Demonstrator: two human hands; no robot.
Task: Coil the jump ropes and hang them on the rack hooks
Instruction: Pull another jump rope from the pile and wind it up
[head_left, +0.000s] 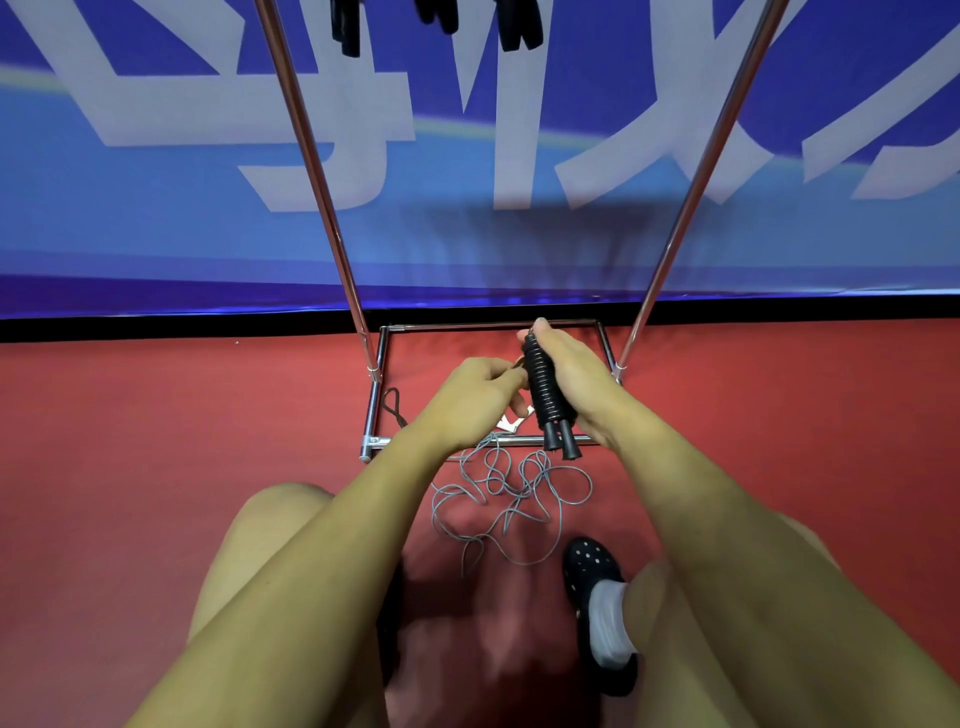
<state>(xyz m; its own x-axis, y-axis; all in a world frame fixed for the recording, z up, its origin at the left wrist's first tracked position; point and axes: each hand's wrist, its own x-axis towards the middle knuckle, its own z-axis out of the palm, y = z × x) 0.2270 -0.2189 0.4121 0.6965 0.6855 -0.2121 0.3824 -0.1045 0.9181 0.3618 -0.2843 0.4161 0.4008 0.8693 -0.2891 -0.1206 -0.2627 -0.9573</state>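
Jump rope handles, two black ribbed grips (548, 400) laid side by side, are clasped upright in the right hand (574, 382), long axis tilted slightly away from the body. Thin grey cord (511, 501) lies tangled on the red floor (156, 441) directly below. The left hand (475, 400), just beside the handles, seems to pinch the cord near them, though the fingertips are hidden.

place: sports hall | cues: red sport floor (156, 441); blue banner (156, 234); chrome rack (306, 145) hung with jump-rope handles (345, 26)
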